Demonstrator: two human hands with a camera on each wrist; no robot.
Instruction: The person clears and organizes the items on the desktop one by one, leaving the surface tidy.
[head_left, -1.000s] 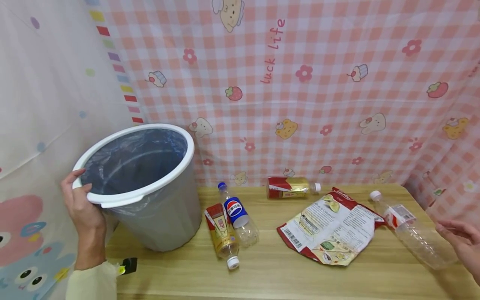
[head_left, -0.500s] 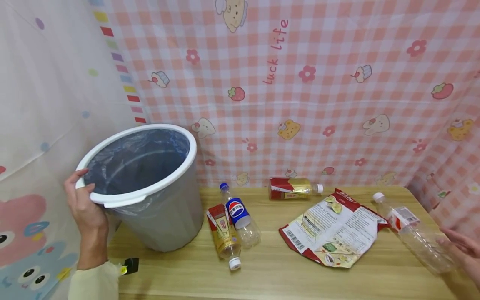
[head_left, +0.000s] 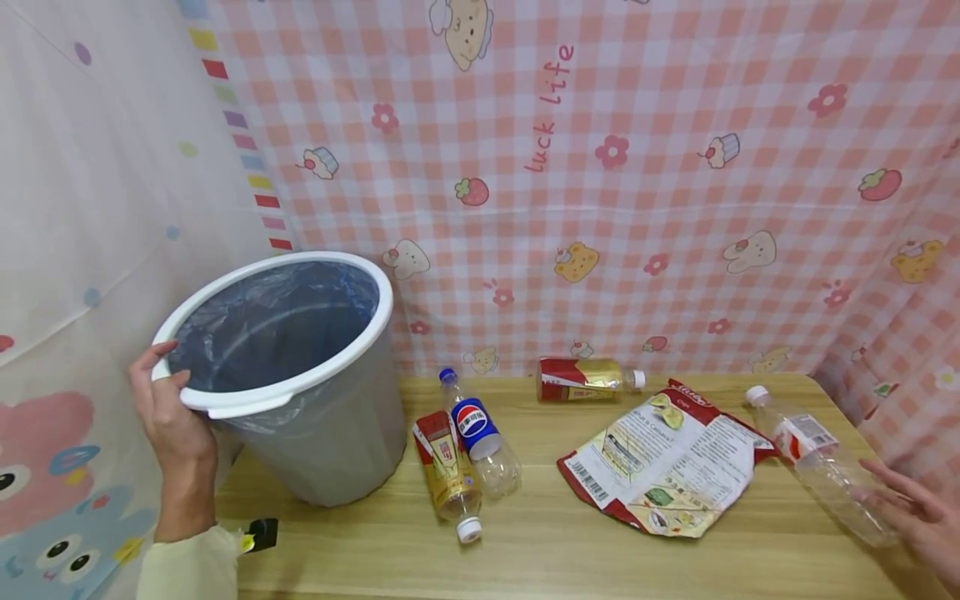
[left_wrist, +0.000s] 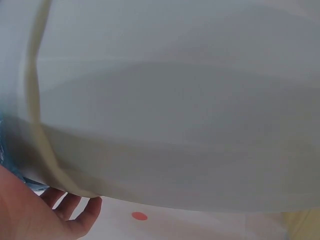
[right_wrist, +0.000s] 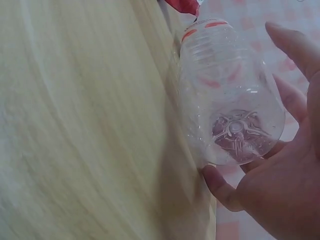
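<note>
Right hand (head_left: 918, 518), spread at clear bottle (head_left: 823, 468); left hand (head_left: 174, 423), gripping bin (head_left: 341, 442): a nudge, we judged, could roll the bottle away.

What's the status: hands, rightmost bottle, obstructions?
Left hand grips bin rim. Right hand spread at base of clear bottle. Bottle lies flat, chip bag alongside. Nothing visibly blocking.

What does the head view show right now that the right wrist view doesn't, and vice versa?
Head view only: the left hand holding the white rim of the grey plastic bin, the blue-labelled clear bottle, and two red-and-gold-labelled bottles.

Right wrist view only: the moulded underside of the ridged clear plastic bottle.

Both: the right hand, that bottle, the pale wooden table, the pink checked cloth, and probably the red-and-white snack bag.
</note>
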